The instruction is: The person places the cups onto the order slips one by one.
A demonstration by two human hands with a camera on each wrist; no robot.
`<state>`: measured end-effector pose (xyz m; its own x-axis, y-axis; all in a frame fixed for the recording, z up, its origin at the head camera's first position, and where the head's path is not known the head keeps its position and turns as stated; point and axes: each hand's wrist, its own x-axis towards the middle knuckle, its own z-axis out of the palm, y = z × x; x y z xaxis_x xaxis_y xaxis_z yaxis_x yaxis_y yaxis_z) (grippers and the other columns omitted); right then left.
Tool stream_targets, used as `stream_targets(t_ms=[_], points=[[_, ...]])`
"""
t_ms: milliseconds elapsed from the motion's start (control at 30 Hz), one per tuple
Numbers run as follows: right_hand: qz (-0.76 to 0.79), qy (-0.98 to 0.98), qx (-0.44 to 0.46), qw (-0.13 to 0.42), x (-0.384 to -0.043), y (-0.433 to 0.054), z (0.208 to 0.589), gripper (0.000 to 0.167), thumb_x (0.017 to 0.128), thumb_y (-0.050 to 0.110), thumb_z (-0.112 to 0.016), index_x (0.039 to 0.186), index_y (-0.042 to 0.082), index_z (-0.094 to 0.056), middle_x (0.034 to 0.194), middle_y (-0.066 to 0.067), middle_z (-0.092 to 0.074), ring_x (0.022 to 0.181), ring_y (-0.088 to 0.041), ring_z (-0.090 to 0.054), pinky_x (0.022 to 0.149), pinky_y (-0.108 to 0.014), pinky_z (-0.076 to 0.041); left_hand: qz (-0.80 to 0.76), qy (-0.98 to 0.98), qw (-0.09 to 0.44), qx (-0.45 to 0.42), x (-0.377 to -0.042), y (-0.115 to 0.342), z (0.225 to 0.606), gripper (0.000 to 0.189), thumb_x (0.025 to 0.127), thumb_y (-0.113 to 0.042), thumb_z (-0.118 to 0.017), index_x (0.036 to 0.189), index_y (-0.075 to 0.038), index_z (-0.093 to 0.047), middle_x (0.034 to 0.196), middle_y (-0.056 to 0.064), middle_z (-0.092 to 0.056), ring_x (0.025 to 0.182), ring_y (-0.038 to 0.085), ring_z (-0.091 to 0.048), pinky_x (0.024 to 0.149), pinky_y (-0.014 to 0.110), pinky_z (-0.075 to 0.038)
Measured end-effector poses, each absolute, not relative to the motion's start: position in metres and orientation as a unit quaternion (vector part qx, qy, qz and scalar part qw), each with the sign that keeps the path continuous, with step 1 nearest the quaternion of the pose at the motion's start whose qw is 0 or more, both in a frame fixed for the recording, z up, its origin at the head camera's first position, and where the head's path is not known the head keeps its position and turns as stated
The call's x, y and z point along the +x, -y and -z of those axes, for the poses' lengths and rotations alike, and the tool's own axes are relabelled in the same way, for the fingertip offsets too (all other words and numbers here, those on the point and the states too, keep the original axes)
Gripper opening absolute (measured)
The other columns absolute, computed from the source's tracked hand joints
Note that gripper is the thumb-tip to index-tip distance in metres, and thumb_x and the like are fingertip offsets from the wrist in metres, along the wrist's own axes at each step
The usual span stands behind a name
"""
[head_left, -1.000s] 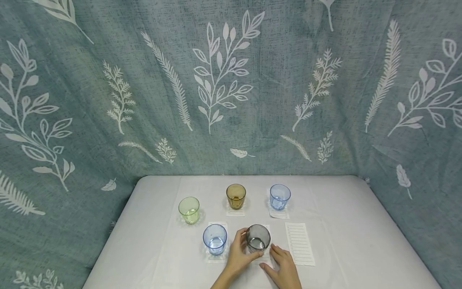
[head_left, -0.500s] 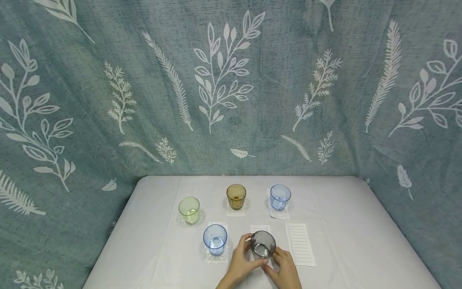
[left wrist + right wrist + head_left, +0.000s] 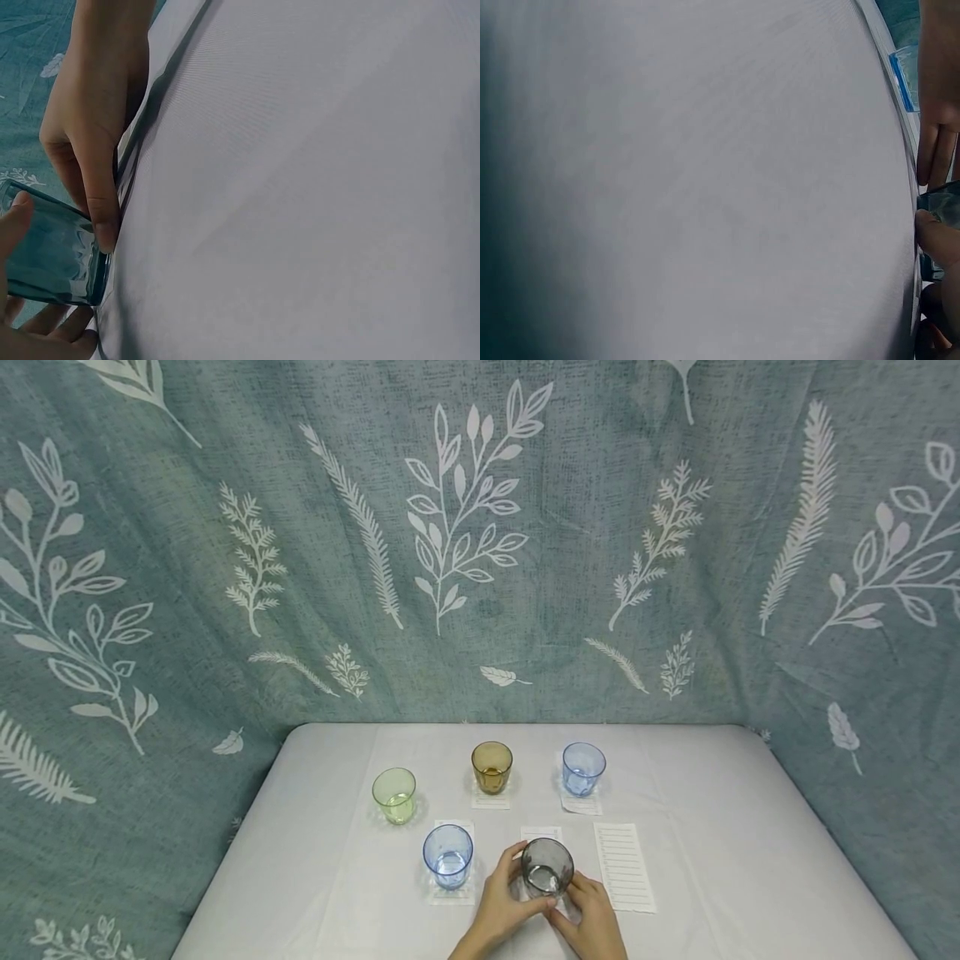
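A clear grey drinking glass stands between my hands near the table's front, over a lined paper strip. On its left side, my left hand grips it, thumb in front and fingers curled round behind. From the right, my right hand holds the glass low down, its thumb by the base near the left thumb. In the left wrist view the glass shows side on, a thumb of the right hand pressing at its bottom edge. The right wrist view shows only part of the glass.
A blue glass stands on a paper strip left of my hands. Farther back are a green glass, an amber glass and another blue glass. A lined paper lies to the right. Patterned cloth hangs behind the table.
The grey glass has moved slightly right and toward me in my left hand, baring the top of the paper strip. My right hand has come onto its lower side. Little differs over the last half second.
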<state>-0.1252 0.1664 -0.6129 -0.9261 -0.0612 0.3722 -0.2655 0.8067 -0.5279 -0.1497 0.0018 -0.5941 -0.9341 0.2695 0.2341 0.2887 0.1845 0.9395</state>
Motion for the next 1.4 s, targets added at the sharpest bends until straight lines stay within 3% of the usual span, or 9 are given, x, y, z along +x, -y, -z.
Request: stream_targets(t_ms=[233,400,533,700,833,1033,1233,1400], points=[[-0.287,0.938,0.089,0.173,-0.125,-0.167,0.614,0.053,0.07,0.032,-0.081,0.103,-0.007,-0.068,0.111,-0.021,-0.065,0.1,-0.036,-0.059,0.085,-0.052,-0.05,0.615,0.768,0.005,-0.18,-0.15,-0.001,0.59,0.076,0.074,-0.023,-0.08,0.136,-0.002,-0.041,0.129,0.019,-0.056,0.117,0.036,-0.054,0.102,0.041,-0.043],[-0.287,0.939,0.085,0.168,-0.126,-0.168,0.616,0.053,0.069,0.031,-0.081,0.102,-0.008,-0.068,0.111,-0.021,-0.065,0.1,-0.036,-0.059,0.086,-0.052,-0.05,0.609,0.775,-0.003,-0.171,-0.149,-0.001,0.585,0.087,0.072,-0.021,-0.082,0.141,0.003,-0.034,0.135,0.026,-0.047,0.123,0.041,-0.047,0.104,0.047,-0.038],[-0.297,0.938,0.08,0.157,-0.125,-0.168,0.615,0.053,0.069,0.03,-0.081,0.103,-0.008,-0.067,0.112,-0.021,-0.064,0.101,-0.037,-0.058,0.086,-0.053,-0.05,0.583,0.793,0.039,-0.171,-0.148,-0.005,0.571,0.09,0.069,-0.02,-0.083,0.14,0.005,-0.033,0.138,0.029,-0.043,0.125,0.044,-0.044,0.102,0.049,-0.039],[-0.308,0.936,0.078,0.152,-0.125,-0.167,0.614,0.054,0.068,0.027,-0.082,0.104,-0.009,-0.066,0.114,-0.022,-0.063,0.102,-0.038,-0.058,0.087,-0.053,-0.05,0.601,0.773,0.104,-0.174,-0.148,-0.003,0.534,0.083,0.071,-0.021,-0.082,0.136,0.006,-0.038,0.139,0.024,-0.043,0.127,0.041,-0.042,0.104,0.043,-0.038],[-0.305,0.939,0.074,0.14,-0.126,-0.166,0.613,0.055,0.069,0.028,-0.082,0.105,-0.01,-0.066,0.114,-0.023,-0.063,0.103,-0.038,-0.058,0.089,-0.052,-0.049,0.657,0.718,0.146,-0.176,-0.153,0.013,0.506,0.07,0.073,-0.011,-0.08,0.131,0.008,-0.044,0.135,0.025,-0.047,0.126,0.04,-0.044,0.105,0.037,-0.036],[-0.332,0.935,0.072,0.1,-0.122,-0.169,0.601,0.055,0.073,0.025,-0.079,0.112,-0.011,-0.062,0.121,-0.025,-0.058,0.111,-0.041,-0.055,0.093,-0.053,-0.046,0.691,0.686,0.188,-0.13,-0.169,0.058,0.478,0.058,0.073,0.004,-0.076,0.124,0.011,-0.05,0.122,0.025,-0.056,0.116,0.035,-0.054,0.1,0.036,-0.044],[-0.348,0.917,0.087,0.175,-0.118,-0.184,0.59,0.048,0.069,0.01,-0.081,0.109,-0.01,-0.064,0.119,-0.021,-0.062,0.107,-0.039,-0.059,0.087,-0.05,-0.05,0.656,0.721,0.214,-0.062,-0.185,0.11,0.476,0.055,0.075,0.002,-0.075,0.124,0.009,-0.051,0.115,0.024,-0.06,0.105,0.036,-0.059,0.089,0.043,-0.052],[-0.332,0.914,0.081,0.22,-0.118,-0.212,0.59,0.051,0.064,0.008,-0.084,0.107,-0.011,-0.064,0.115,-0.023,-0.063,0.102,-0.042,-0.06,0.084,-0.052,-0.049,0.616,0.759,0.211,0.027,-0.197,0.144,0.481,0.057,0.077,-0.004,-0.076,0.126,0.006,-0.051,0.118,0.024,-0.058,0.108,0.036,-0.056,0.085,0.041,-0.054]])
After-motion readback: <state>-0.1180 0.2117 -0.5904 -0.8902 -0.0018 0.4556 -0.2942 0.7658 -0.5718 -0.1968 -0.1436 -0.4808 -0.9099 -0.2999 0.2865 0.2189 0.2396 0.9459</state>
